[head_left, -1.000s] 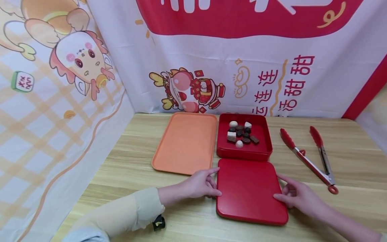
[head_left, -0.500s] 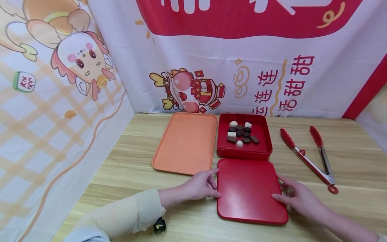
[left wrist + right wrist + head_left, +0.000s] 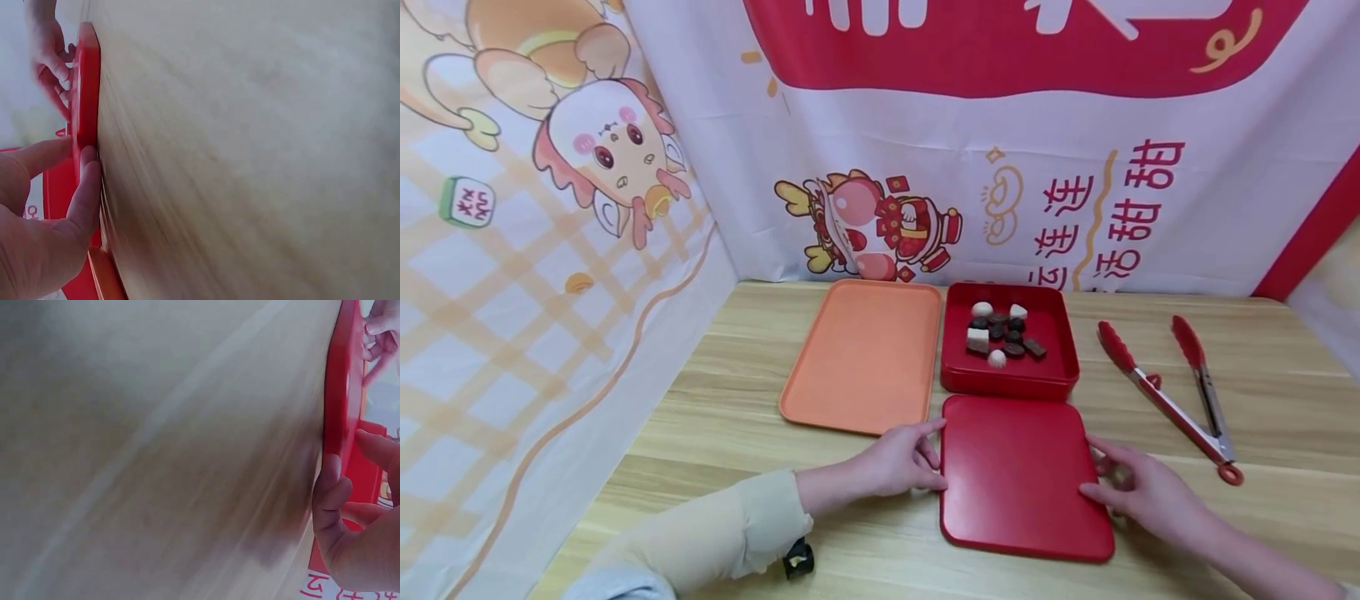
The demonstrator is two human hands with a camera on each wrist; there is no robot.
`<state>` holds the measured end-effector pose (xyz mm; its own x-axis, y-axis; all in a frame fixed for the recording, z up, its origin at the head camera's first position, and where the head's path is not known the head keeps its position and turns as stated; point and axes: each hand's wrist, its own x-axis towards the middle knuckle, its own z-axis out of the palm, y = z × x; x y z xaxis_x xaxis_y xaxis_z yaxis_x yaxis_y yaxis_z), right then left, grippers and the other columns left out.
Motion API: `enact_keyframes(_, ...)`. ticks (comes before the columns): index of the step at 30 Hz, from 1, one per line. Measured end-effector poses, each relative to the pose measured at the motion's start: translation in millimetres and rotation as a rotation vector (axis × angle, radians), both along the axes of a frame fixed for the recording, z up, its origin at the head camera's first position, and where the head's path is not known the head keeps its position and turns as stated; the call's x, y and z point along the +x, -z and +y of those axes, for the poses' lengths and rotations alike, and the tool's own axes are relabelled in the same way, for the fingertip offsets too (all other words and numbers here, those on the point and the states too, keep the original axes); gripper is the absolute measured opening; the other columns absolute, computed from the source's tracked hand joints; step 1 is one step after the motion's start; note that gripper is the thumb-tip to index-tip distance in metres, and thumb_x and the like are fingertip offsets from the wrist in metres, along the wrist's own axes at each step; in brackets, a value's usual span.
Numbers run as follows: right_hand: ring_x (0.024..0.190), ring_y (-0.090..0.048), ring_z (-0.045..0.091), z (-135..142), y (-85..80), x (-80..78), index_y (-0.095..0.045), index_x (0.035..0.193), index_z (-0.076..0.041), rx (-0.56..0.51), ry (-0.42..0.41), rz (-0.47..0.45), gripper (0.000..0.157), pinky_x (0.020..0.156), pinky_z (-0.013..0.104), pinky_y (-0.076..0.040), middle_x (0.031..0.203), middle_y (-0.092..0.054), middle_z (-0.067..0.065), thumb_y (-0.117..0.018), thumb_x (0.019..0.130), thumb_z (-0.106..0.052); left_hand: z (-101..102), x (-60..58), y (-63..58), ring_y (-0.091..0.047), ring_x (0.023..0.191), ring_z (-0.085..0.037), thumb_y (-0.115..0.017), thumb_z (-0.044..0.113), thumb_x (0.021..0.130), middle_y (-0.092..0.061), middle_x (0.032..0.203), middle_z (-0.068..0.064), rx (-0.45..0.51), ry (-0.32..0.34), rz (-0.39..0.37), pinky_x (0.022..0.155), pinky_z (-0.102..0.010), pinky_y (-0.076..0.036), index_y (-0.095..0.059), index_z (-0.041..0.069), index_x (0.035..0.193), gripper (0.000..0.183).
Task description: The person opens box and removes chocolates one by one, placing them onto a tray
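A flat red box lid point(image 3: 1026, 479) lies on the table just in front of the red box point(image 3: 1007, 382). My left hand point(image 3: 898, 458) holds its left edge, the thumb and forefinger set apart along it. At the opposite edge my right hand point(image 3: 1150, 492) grips the lid the same way. In the left wrist view the left fingers point(image 3: 87, 187) touch the lid's side close to the tabletop. Curled right fingers point(image 3: 329, 500) sit low against the lid's side in the right wrist view. Inside the box are several small chocolates point(image 3: 997, 331), white, brown and black.
An orange tray point(image 3: 865, 358) lies to the left of the box. On the right, red-tipped tongs point(image 3: 1172, 404) lie spread on the wooden table point(image 3: 715, 400). A printed cloth point(image 3: 880, 125) hangs behind the table's back edge. A small black object point(image 3: 798, 559) shows beside the left sleeve.
Both hands stay at the lid's edges, and the lid keeps its place in front of the box. The head view has shifted very slightly.
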<state>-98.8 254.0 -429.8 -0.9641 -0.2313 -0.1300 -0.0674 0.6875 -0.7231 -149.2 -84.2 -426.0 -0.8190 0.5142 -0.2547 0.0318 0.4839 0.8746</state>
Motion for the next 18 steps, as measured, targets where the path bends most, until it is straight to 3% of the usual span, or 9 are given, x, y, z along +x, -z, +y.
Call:
enact_keyframes(7,0.06,-0.055,0.013,2.5,-9.4,-5.4,-0.043,0.145,-0.001,0.02,0.005,0.055,0.074,0.053,0.027,-0.045,0.097,-0.059,0.007,-0.076,0.084,-0.029,-5.2,-2.5,-5.0,-0.064,0.067,-0.016,-0.079,0.001,0.079,-0.061,0.087,-0.007,0.05,0.031,-0.026,0.06,-0.029,-0.053,-0.035,0.005,0.15,0.083)
enact_keyframes(13,0.068,-0.057,0.013,5.9,-18.1,-8.8,-0.045,0.143,0.0,0.038,0.005,0.146,0.073,0.057,0.026,-0.048,0.102,-0.061,0.009,-0.078,0.084,-0.026,-8.9,-9.1,-11.4,-0.065,0.071,-0.014,-0.079,0.006,0.081,-0.062,0.095,-0.008,0.033,0.055,0.019,0.061,-0.03,-0.054,-0.036,0.007,0.15,0.081)
enact_keyframes(18,0.071,-0.058,0.008,9.9,-24.6,-12.0,-0.048,0.14,0.002,0.041,-0.011,0.274,0.071,0.057,0.026,-0.049,0.102,-0.064,0.012,-0.08,0.081,-0.019,-10.1,-17.6,-21.8,-0.064,0.078,-0.01,-0.08,0.015,0.082,-0.062,0.1,-0.004,-0.029,0.076,0.114,0.066,-0.027,-0.052,-0.041,0.01,0.147,0.076)
